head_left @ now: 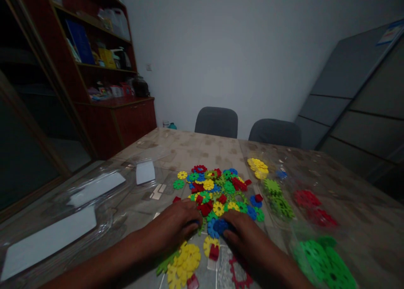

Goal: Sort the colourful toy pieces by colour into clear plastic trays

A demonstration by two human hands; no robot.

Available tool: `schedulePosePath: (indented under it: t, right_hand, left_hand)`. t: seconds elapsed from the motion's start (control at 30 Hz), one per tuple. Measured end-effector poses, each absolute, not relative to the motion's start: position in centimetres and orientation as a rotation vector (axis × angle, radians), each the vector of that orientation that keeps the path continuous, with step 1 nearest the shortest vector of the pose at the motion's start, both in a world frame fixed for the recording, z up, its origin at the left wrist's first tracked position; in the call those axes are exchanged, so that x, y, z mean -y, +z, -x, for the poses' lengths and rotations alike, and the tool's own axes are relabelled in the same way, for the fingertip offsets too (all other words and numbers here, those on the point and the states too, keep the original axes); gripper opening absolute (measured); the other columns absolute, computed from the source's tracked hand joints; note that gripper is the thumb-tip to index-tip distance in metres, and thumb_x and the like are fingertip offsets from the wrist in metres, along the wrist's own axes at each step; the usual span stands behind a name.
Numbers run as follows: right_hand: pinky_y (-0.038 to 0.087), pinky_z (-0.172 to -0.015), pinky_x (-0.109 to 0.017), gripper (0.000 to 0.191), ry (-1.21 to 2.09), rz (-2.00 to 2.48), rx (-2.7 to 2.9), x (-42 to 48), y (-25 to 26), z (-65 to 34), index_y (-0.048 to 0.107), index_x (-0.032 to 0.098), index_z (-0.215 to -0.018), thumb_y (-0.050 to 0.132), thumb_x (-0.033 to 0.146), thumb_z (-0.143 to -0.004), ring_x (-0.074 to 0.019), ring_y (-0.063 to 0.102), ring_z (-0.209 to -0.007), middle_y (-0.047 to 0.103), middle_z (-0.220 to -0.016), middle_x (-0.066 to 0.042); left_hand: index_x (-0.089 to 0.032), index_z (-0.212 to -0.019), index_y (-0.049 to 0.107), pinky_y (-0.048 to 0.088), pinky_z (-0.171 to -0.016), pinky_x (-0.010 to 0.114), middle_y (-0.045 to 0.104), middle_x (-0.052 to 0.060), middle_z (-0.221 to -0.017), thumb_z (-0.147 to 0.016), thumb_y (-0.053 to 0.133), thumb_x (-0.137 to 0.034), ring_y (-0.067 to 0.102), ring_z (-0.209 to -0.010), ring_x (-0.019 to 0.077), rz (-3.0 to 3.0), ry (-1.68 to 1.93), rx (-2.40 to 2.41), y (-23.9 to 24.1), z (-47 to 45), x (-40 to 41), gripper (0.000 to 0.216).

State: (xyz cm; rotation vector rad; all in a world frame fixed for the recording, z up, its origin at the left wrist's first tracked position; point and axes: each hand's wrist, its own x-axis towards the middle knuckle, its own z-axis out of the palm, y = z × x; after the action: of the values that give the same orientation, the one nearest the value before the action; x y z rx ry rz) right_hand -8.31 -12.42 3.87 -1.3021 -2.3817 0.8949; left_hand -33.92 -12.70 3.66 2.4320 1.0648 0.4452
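"Before we assess the risks, where are our hands and the pieces?"

"Our right hand (243, 229) pinches a dark-blue disc (221, 226) between thumb and forefinger, at the near edge of a mixed pile (217, 192) of coloured, toothed pieces on the table (176, 148). Our left hand (184, 217) is at the pile's near-left side with fingers curled; we cannot tell whether they grasp anything."

"Which faults should we guard against?"

"First, a mispick: a lighter-blue disc (212, 228) lies right beside the pinched one, so a loose or wide pinch could drop one or drag both. Second, scattering: a yellow heap (187, 259) lies just inside our left forearm, and a sideways sweep could spread it. Third, snagging: a red toothed piece (235, 274) lies beside our right wrist and could catch on it."

"What about our right-hand side?"

"Green discs (328, 259) and red pieces (307, 198) lie there in separate groups, in clear plastic trays (298, 232). A wide elbow swing could shift them. Dim light is a further cause of error: we could misread blue as green."
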Motion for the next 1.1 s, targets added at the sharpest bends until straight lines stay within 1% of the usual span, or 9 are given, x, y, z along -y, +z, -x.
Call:
schedulePosePath:
  t: [0.1, 0.17, 0.33, 0.5, 0.6, 0.7, 0.8, 1.0, 1.1]
  right_hand:
    - [0.039, -0.108, -0.040, 0.044, 0.947, 1.253, 2.365, 12.5, 3.2, 8.3, 0.061, 0.022, -0.132, 0.058, 0.016, -0.089, -0.0261, 0.057, -0.125, 0.064, -0.137, -0.010]
    - [0.037, -0.110, -0.042, 0.049, 0.952, 1.248, 2.364, 12.8, 2.8, 8.4, 0.060, 0.023, -0.135, 0.058, 0.014, -0.087, -0.0278, 0.055, -0.129, 0.063, -0.140, -0.011]
    - [0.040, -0.107, -0.039, 0.044, 0.905, 1.283, 2.316, 13.4, 2.7, 9.0, 0.063, 0.020, -0.125, 0.059, 0.012, -0.082, -0.0261, 0.056, -0.122, 0.064, -0.133, -0.011]
    - [0.047, -0.088, -0.034, 0.015, 0.824, 1.393, 2.284, 12.6, 4.5, 8.0, 0.066, 0.020, -0.100, 0.054, 0.023, -0.092, -0.0241, 0.063, -0.099, 0.070, -0.109, -0.009]
    - [0.045, -0.082, -0.034, 0.017, 0.565, 1.651, 2.330, 11.5, 5.6, 6.2, 0.065, 0.016, -0.101, 0.051, 0.024, -0.094, -0.0252, 0.064, -0.093, 0.070, -0.104, -0.012]
    - [0.044, -0.084, -0.035, 0.021, 0.373, 1.889, 2.358, 10.7, 6.0, 4.8, 0.065, 0.013, -0.106, 0.051, 0.022, -0.094, -0.0280, 0.064, -0.098, 0.069, -0.108, -0.017]
    - [0.044, -0.084, -0.037, 0.023, 0.365, 1.952, 2.355, 10.5, 5.5, 4.4, 0.066, 0.009, -0.107, 0.051, 0.017, -0.092, -0.0306, 0.066, -0.100, 0.070, -0.109, -0.021]
    - [0.043, -0.085, -0.030, 0.018, 0.481, 1.771, 2.432, 10.7, 4.3, 4.9, 0.069, 0.016, -0.104, 0.059, 0.017, -0.089, -0.0240, 0.066, -0.101, 0.072, -0.110, -0.012]
    - [0.043, -0.078, -0.031, 0.013, 0.467, 1.774, 2.414, 10.8, 4.2, 5.0, 0.071, 0.015, -0.094, 0.061, 0.012, -0.085, -0.0246, 0.067, -0.091, 0.074, -0.099, -0.011]
  left_hand:
    - [-0.024, -0.101, 0.066, 0.045, -0.084, 0.033, 0.070, 0.003, -0.100, -0.097, 0.054, -0.015, 0.061, -0.094, 0.0211, -2.377, 0.455, -1.056, 3.5, 34.0, 12.7, 0.015]
    - [-0.025, -0.105, 0.066, 0.046, -0.086, 0.035, 0.071, 0.003, -0.103, -0.095, 0.059, -0.016, 0.062, -0.098, 0.0221, -2.346, 0.460, -1.083, 3.4, 34.1, 12.7, 0.015]
    - [-0.026, -0.103, 0.066, 0.045, -0.090, 0.038, 0.073, 0.002, -0.106, -0.093, 0.062, -0.016, 0.063, -0.100, 0.0233, -2.338, 0.388, -1.125, 3.3, 34.4, 12.6, 0.015]
    - [-0.026, -0.104, 0.066, 0.046, -0.089, 0.035, 0.072, 0.002, -0.105, -0.091, 0.060, -0.009, 0.063, -0.098, 0.0224, -2.384, 0.359, -1.103, 3.4, 34.7, 12.6, 0.022]
    - [-0.025, -0.103, 0.066, 0.046, -0.085, 0.032, 0.071, 0.002, -0.104, -0.087, 0.059, -0.003, 0.064, -0.097, 0.0216, -2.423, 0.315, -1.039, 4.0, 34.6, 12.7, 0.028]
    - [-0.023, -0.100, 0.066, 0.047, -0.083, 0.029, 0.071, 0.003, -0.103, -0.086, 0.056, 0.000, 0.065, -0.096, 0.0210, -2.434, 0.245, -1.019, 4.8, 34.4, 12.6, 0.029]
    - [-0.020, -0.099, 0.068, 0.047, -0.081, 0.027, 0.072, 0.005, -0.101, -0.089, 0.052, 0.000, 0.067, -0.095, 0.0200, -2.430, 0.240, -1.008, 4.9, 34.1, 12.6, 0.027]
    - [-0.024, -0.107, 0.070, 0.049, -0.086, 0.028, 0.073, 0.003, -0.107, -0.091, 0.054, -0.003, 0.067, -0.100, 0.0199, -2.388, 0.331, -0.985, 4.0, 34.7, 12.6, 0.031]
    - [-0.024, -0.106, 0.070, 0.049, -0.089, 0.029, 0.073, 0.003, -0.109, -0.087, 0.057, 0.000, 0.066, -0.102, 0.0200, -2.367, 0.323, -0.993, 4.0, 34.7, 12.6, 0.034]
